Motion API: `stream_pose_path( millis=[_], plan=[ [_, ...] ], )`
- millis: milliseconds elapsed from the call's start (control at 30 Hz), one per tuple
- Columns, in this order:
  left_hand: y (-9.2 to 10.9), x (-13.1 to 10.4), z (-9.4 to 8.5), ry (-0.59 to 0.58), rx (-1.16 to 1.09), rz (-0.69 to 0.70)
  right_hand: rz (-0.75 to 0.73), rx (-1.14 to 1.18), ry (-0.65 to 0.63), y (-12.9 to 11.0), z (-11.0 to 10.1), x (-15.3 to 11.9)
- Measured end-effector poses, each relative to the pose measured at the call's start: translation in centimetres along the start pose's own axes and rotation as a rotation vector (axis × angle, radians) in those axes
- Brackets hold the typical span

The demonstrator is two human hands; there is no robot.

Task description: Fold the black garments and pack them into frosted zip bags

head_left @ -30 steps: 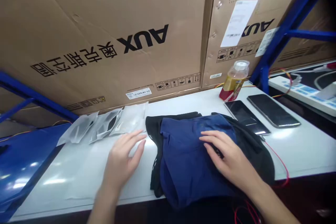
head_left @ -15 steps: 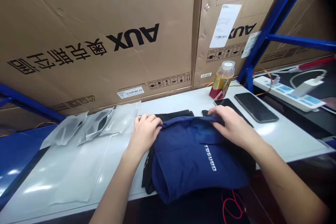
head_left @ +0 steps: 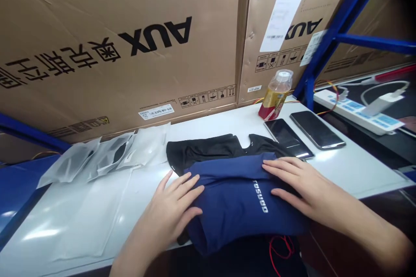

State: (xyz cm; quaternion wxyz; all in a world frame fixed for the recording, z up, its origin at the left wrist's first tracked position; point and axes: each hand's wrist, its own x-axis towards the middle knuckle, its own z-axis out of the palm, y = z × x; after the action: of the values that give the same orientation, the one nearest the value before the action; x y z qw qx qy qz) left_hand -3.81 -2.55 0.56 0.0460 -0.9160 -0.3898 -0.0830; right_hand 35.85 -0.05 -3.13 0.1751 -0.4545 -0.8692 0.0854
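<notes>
A navy blue cloth garment [head_left: 234, 199] with white lettering lies partly folded at the table's front edge, its far edge turned over toward me. My left hand [head_left: 177, 201] rests at its left side, fingers spread. On its right part lies my right hand [head_left: 297, 181], fingers stretched out over the fold. Black fabric [head_left: 204, 149] is spread flat beneath and beyond the navy garment. What kind of garment each piece is, I cannot tell.
Several frosted plastic bags [head_left: 113, 156] lie on the white table [head_left: 42, 225] to the left. Two phones [head_left: 316, 130] and a bottle [head_left: 276, 95] stand or lie at the right, near a power strip [head_left: 357, 110]. Large cardboard boxes [head_left: 130, 4] rise behind.
Both hands have let go of the navy garment's far edge, which has come down toward me as a fold. More of the black fabric now shows behind it.
</notes>
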Motion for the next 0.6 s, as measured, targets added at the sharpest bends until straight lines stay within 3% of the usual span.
stream_pose_path(
  millis=[133,267,367,467,600],
  plan=[
    [2.5,-2.0,-0.2,0.004,0.021,0.101,-0.037,-0.016,-0.027,-1.1,0.0,-3.5],
    [3.8,-3.1,0.4,0.102,0.01,0.114,-0.154,-0.075,-0.021,-1.3,0.9,-6.0],
    [4.0,-3.1,0.2,0.196,-0.131,-0.02,-0.123,-0.041,-0.028,-1.1,0.6,-6.4],
    [4.3,-2.4,-0.3,0.294,-0.248,-0.269,0.005,0.081,-0.055,-1.1,-0.7,-5.6],
    [4.5,-0.7,0.0,0.254,-0.17,-0.557,0.281,0.172,-0.053,-1.3,-2.1,-3.0]
  ],
)
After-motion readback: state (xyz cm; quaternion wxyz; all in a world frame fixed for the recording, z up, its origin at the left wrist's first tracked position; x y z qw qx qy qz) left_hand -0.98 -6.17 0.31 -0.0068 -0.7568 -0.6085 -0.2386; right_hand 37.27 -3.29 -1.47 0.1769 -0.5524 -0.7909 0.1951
